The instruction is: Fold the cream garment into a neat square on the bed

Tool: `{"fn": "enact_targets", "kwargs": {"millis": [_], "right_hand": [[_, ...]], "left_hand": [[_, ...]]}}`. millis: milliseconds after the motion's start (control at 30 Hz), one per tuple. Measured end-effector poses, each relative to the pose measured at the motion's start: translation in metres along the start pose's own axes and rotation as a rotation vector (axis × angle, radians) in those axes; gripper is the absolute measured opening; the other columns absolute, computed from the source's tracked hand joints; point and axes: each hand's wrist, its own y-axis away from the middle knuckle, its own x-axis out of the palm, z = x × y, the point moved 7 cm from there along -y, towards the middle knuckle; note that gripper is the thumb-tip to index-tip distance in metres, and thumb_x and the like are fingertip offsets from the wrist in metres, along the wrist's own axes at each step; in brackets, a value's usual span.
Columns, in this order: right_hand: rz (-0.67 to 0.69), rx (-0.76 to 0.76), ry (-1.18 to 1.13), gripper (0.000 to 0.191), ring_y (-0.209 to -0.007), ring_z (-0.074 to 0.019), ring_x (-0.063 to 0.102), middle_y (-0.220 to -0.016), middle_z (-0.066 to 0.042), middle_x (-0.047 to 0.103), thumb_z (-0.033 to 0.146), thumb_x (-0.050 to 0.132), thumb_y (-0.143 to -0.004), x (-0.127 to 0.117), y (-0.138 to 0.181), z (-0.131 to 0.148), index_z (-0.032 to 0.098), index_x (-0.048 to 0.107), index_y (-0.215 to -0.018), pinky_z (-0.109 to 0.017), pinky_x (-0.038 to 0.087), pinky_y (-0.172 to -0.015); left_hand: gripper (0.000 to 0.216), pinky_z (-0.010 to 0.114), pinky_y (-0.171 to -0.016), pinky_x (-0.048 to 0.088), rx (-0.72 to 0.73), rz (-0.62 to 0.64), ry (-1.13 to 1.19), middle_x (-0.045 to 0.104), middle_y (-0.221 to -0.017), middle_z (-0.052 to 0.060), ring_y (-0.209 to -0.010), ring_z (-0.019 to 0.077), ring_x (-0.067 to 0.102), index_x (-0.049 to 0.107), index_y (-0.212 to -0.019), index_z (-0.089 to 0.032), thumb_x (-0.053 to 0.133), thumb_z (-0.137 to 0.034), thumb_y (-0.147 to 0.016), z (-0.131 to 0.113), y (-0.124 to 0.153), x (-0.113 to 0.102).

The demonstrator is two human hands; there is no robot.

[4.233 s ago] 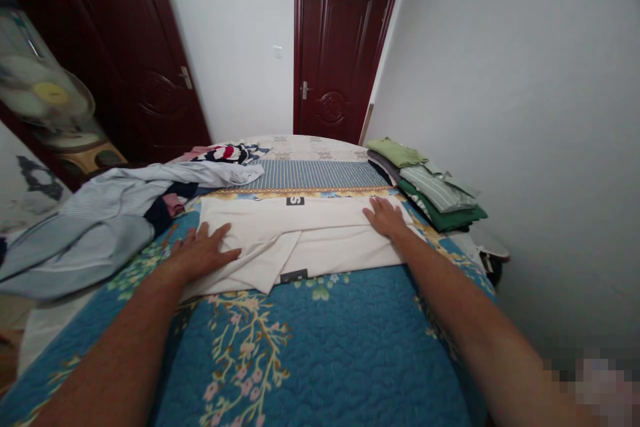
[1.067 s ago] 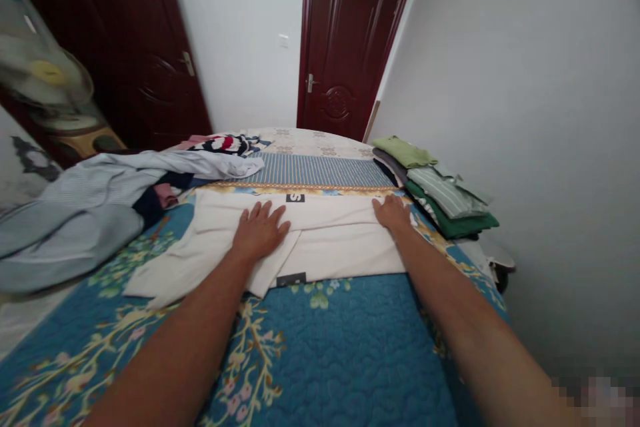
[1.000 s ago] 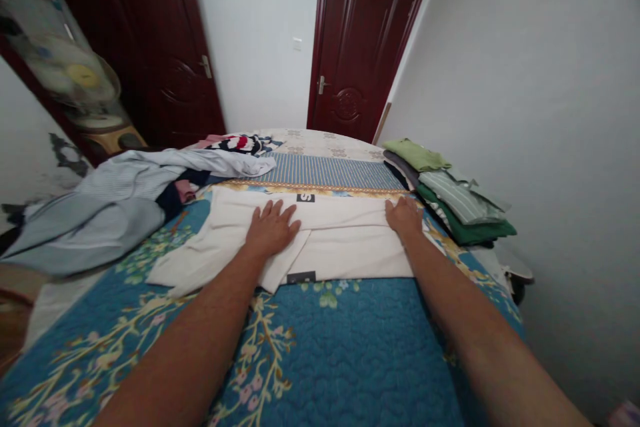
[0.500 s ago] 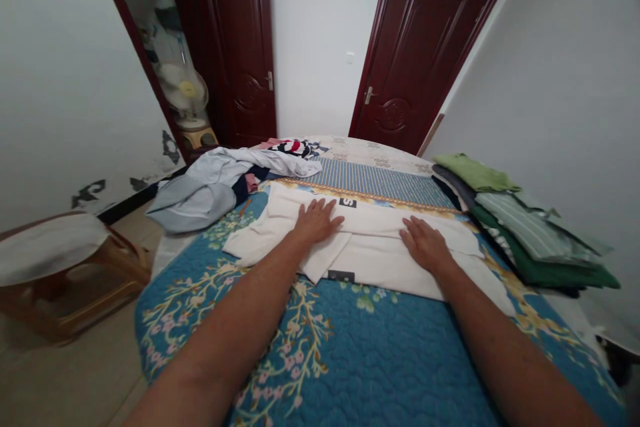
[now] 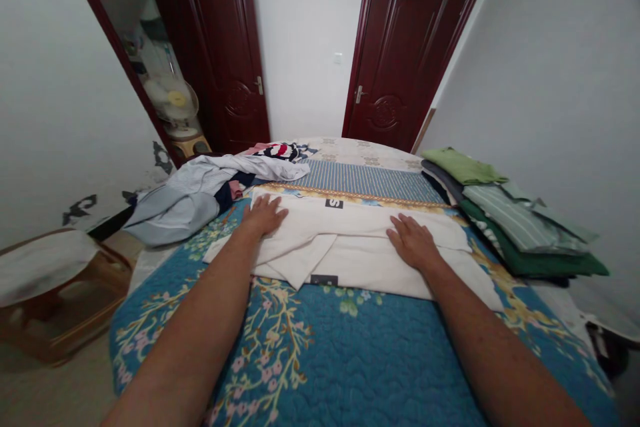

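A white shirt (image 5: 360,253) lies folded lengthwise across the bed, with a dark patch lettered "S" at its far edge and another dark patch at its near edge. At the shirt's far left corner my left hand (image 5: 264,216) rests with fingers spread. My right hand (image 5: 411,240) lies palm down on the right half, its fingers stretched out and holding nothing. A pointed flap of the cloth, perhaps a sleeve, is folded over near the left forearm. That forearm covers part of the shirt's left end.
Under the shirt is a blue floral quilt (image 5: 380,353). Rumpled clothes (image 5: 195,190) are heaped at the left, and folded clothes (image 5: 520,227) are stacked at the right. A stool (image 5: 55,273) stands left of the bed. Two dark red doors (image 5: 405,47) are beyond.
My left hand has slid left over the shirt, from near the "S" patch to the far left corner. My right hand stays at about the same spot. The view has shifted slightly.
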Motion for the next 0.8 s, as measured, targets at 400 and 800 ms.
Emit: {"fn": "enact_targets", "kwargs": {"millis": [400,800], "right_hand": [[0.027,0.011,-0.028,0.066,-0.165,-0.034,0.03,-0.18,-0.011,0.034,0.055,0.03,-0.113,0.003,-0.001,0.0,0.025,0.043,-0.17,-0.065,0.027,-0.131],[0.001,0.002,-0.055,0.066,-0.165,-0.0349,0.032,-0.179,-0.011,0.035,0.056,0.033,-0.112,0.007,-0.002,-0.002,0.026,0.045,-0.169,-0.067,0.027,-0.13]], "left_hand": [[0.061,0.044,-0.133,0.032,0.242,-0.26,0.02,0.051,-0.17,0.014,-0.159,0.0272,0.043,0.048,-0.164,-0.016,0.043,-0.036,-0.106,-0.047,0.015,-0.052],[0.067,0.058,-0.132,0.025,0.507,0.043,0.01,0.029,-0.182,0.01,-0.169,0.0301,0.023,0.036,-0.173,-0.028,0.024,-0.057,-0.113,-0.135,-0.023,0.008]]}}
